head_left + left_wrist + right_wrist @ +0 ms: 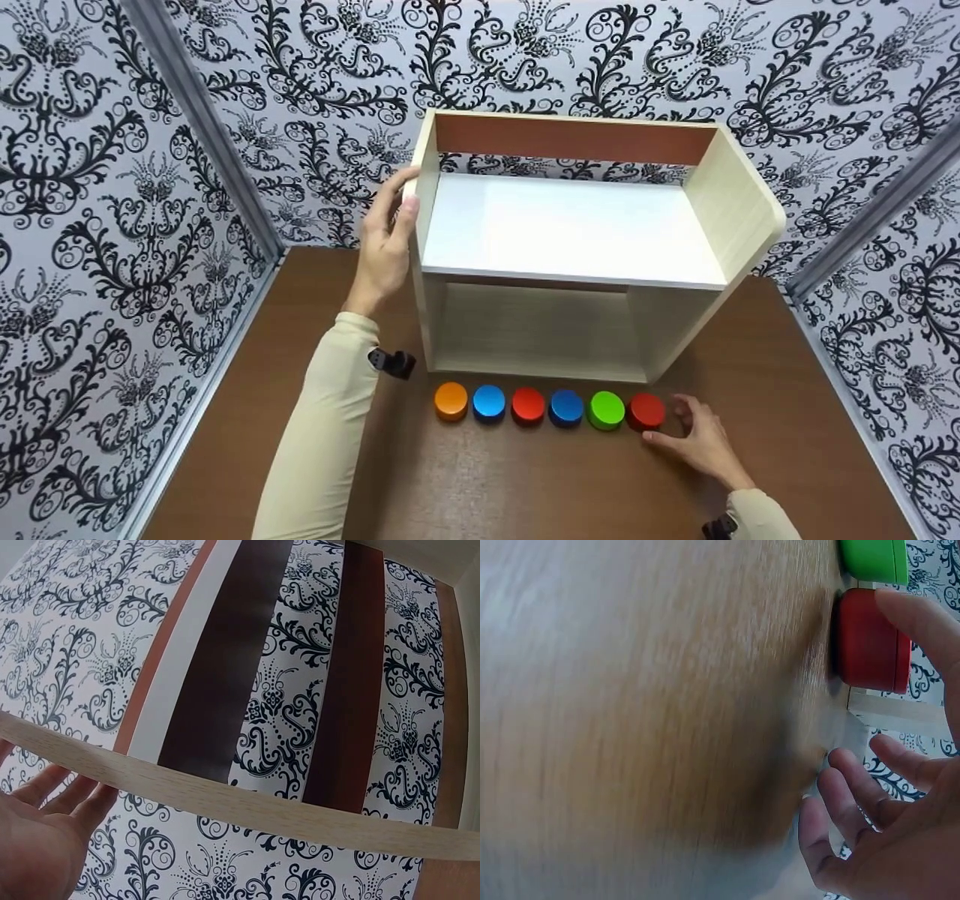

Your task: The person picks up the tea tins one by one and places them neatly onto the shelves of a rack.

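The end red tub (646, 411) (it's round) sits left of the nearer right hand's (699, 442) wide-apart fingers; the left hand (386, 251) holds the shelf (570, 225).

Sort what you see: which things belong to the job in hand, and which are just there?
Job, probably:
shelf, touched by left hand
end red tub, by right hand
other five tubs, lined up

Just there:
table
patterned walls
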`<act>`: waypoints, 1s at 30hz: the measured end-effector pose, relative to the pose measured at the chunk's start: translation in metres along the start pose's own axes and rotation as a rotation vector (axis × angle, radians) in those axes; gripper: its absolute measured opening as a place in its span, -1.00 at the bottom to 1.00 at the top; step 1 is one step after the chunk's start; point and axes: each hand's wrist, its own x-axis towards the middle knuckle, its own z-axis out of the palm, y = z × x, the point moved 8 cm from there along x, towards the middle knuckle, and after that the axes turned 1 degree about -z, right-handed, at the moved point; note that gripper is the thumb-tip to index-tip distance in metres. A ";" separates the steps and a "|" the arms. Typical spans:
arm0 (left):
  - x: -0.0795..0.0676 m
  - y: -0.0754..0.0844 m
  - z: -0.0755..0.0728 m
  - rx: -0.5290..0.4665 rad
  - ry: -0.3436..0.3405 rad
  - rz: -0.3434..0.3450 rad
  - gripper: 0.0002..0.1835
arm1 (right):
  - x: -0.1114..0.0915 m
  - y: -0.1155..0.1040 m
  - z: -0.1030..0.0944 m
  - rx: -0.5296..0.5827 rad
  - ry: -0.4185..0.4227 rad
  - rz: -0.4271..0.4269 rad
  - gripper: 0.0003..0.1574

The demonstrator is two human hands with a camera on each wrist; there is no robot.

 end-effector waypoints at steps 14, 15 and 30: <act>-0.001 -0.002 0.002 -0.025 0.000 -0.019 -0.56 | 0.008 0.002 0.005 -0.065 -0.006 -0.043 0.12; -0.001 -0.002 0.001 -0.023 0.003 -0.017 -0.56 | 0.009 0.001 0.005 -0.062 -0.001 -0.052 0.10; -0.002 -0.003 0.000 -0.016 0.003 -0.026 -0.57 | 0.014 -0.008 0.013 -0.035 0.021 -0.089 -0.09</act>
